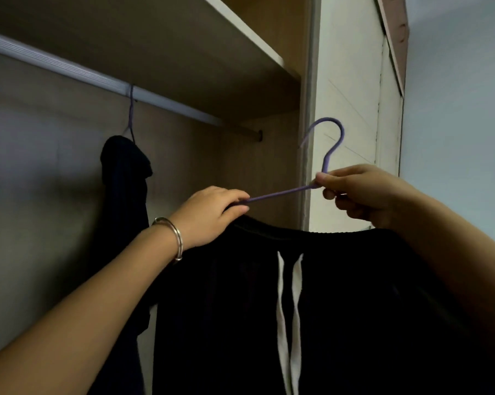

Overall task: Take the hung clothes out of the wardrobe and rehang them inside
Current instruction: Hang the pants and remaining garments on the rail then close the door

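Note:
A purple hanger (pixel 280 192) with a black garment (pixel 340 309) on it is held up in front of the wardrobe, its hook free in the air beside the wardrobe's side panel. Two white drawstrings (pixel 289 309) hang down the garment's front. My left hand (pixel 209 215), a metal bangle on its wrist, pinches the hanger's left arm. My right hand (pixel 363 192) grips the hanger at the base of the hook. Inside, another dark garment (pixel 123 212) hangs from a second purple hanger (pixel 131 115) on the silver rail (pixel 69 71).
A wooden shelf (pixel 183 52) runs right above the rail. The white side panel (pixel 346 95) of the wardrobe stands just behind the held hook. A pale blue wall (pixel 463 109) is to the right. Bare rail shows between the hung garment and the right side.

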`<action>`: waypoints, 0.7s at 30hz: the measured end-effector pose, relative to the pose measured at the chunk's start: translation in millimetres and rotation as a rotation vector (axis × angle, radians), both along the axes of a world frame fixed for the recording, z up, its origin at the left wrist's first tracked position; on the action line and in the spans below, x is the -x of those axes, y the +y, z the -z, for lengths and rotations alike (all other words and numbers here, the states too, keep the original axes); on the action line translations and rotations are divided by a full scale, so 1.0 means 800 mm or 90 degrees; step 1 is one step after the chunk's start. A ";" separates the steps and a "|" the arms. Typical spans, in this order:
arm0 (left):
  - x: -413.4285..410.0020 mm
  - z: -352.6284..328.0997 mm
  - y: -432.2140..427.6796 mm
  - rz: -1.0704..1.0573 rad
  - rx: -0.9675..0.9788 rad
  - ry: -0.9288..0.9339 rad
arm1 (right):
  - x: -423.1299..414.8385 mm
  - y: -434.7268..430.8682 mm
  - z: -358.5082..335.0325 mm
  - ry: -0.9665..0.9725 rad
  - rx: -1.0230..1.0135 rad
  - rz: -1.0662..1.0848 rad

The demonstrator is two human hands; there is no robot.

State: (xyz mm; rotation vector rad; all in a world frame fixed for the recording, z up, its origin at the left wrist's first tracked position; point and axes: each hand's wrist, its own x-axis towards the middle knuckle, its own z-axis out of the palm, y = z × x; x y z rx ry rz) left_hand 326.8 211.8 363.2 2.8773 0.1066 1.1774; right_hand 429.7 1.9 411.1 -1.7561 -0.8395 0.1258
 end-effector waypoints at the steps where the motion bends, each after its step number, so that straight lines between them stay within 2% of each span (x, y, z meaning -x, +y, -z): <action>1: -0.014 -0.001 0.002 -0.015 -0.001 -0.015 | -0.004 0.009 -0.004 0.020 -0.002 -0.024; 8: -0.084 -0.011 0.040 -0.090 -0.002 -0.177 | -0.071 0.050 -0.026 0.088 0.018 -0.287; 10: -0.094 -0.014 0.051 -0.130 -0.006 -0.199 | -0.096 0.051 -0.040 0.055 0.058 -0.340; 13: -0.098 -0.018 0.079 -0.209 0.004 -0.255 | -0.129 0.050 -0.057 -0.078 0.206 -0.362; 15: -0.099 -0.021 0.099 -0.235 0.020 -0.284 | -0.144 0.059 -0.051 -0.097 0.235 -0.403; 19: -0.118 -0.031 0.114 -0.220 0.035 -0.265 | -0.141 0.105 -0.024 -0.005 0.104 -0.471; 21: -0.124 -0.035 0.111 -0.217 0.065 -0.305 | -0.135 0.130 -0.023 0.032 0.022 -0.467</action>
